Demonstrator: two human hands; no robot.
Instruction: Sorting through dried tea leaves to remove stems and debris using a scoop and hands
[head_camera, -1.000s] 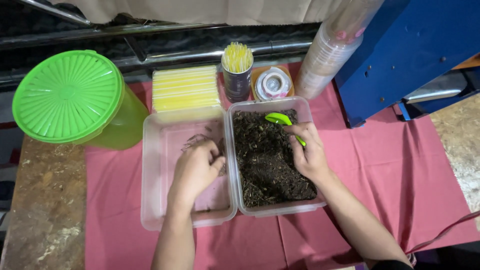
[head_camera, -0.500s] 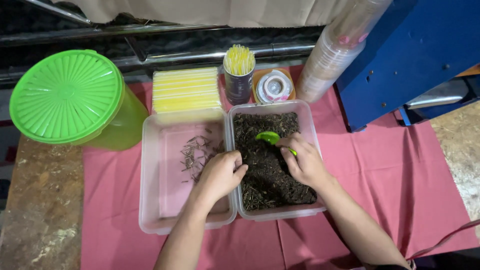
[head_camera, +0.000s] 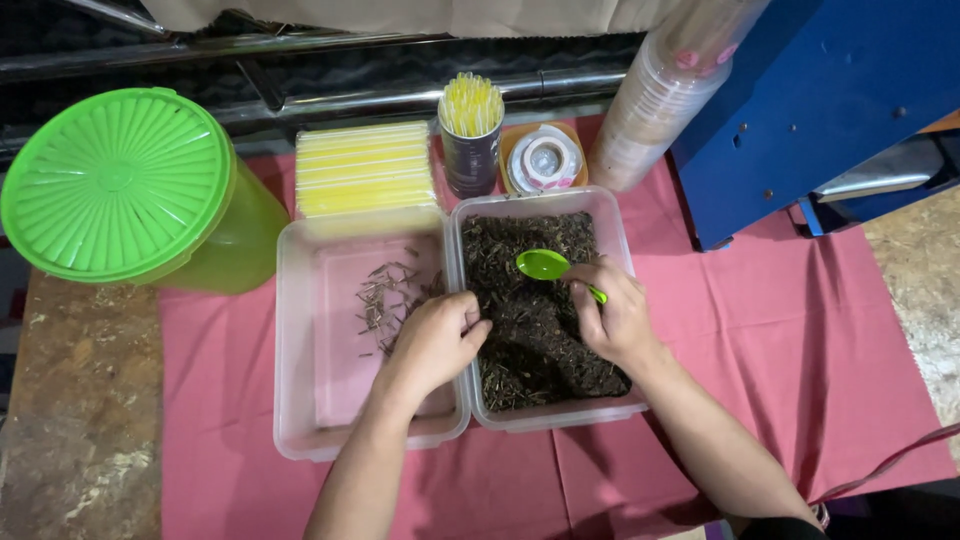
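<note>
Pink cloth (head_camera: 800, 360) covers the tabletop. Right hand (head_camera: 615, 315) grips a green spoon (head_camera: 545, 265) over the dark-leaf tub (head_camera: 620, 235); left hand (head_camera: 435, 340), fingers pinched, straddles its left rim, ferrying twigs leftward.

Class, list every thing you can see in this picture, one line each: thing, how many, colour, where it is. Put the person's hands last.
Lidded tub: 1, green, far left.
Clear tray of dark dried leaves: 1, centre right.
Clear tray with a few loose stems: 1, centre left, beside the first.
Plastic spoon: 1, green, over the leaves.
Pack of straws: 1, yellow, behind the left tray.
Cup of straws: 1, dark cup, behind the trays.
Tape roll: 1, white, beside the cup.
Stack of cups: 1, clear, upper right.
Cloth: 1, pink, under it all.
Machine: 1, blue, right.
Left hand: at the two trays' shared edge, fingers curled.
Right hand: holds the spoon.
</note>
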